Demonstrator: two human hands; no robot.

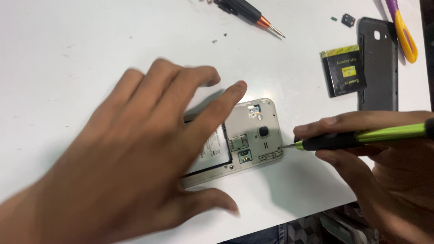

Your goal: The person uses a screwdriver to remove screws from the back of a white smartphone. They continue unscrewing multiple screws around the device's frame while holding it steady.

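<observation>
An opened phone (253,135) lies back-up on the white table (90,40), its battery bay and card slots exposed. My left hand (135,153) lies spread flat over the phone's left part, fingers apart, pressing it down. My right hand (384,153) grips a green and black screwdriver (361,138). Its tip touches the phone's right edge near a corner.
A black battery (343,70) and the phone's dark back cover (377,63) lie at the upper right. A black and orange screwdriver (248,12) rests at the top, with tiny screws (219,38) near it. A purple and yellow tool (402,29) sits at the far right. The table's front edge runs close below the phone.
</observation>
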